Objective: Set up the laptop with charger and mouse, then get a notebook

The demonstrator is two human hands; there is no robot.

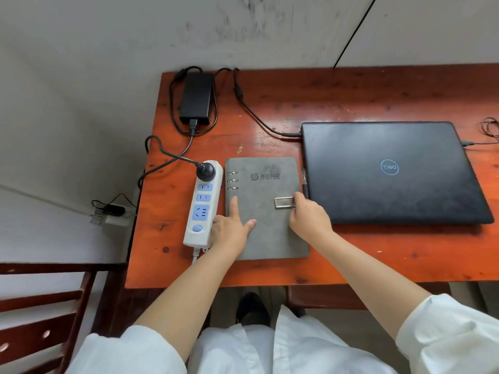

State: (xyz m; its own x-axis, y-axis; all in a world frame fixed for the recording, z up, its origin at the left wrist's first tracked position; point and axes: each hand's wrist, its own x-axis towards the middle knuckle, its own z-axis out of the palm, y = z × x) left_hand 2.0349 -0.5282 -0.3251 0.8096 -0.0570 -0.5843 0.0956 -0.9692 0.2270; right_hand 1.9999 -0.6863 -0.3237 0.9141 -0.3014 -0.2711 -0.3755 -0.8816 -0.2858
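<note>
While the orange-brown wooden counter [351, 95], glossy and knotted, carries everything, the closed black laptop [391, 174] lies flat toward its right, matte lid up, a cable running into each side, which suggests charger and perhaps mouse are already connected, though no mouse is in view. Left of the laptop, just beside it, lies the grey notebook [266, 225], a soft suede-looking ring binder with three metal rings showing and a metal clasp [283, 203] at its right edge. Farther back sits the boxy black charger brick [195, 97], its lead plugged into the white power strip [203, 206] that lies along the notebook's left edge. As for the grip, the left hand [229, 233] rests with straight fingers pressing the cover, probably to steady the book; the right hand [310, 217] curls at the clasp, fingers seeming to pinch it, likely to square up or open the notebook.
</note>
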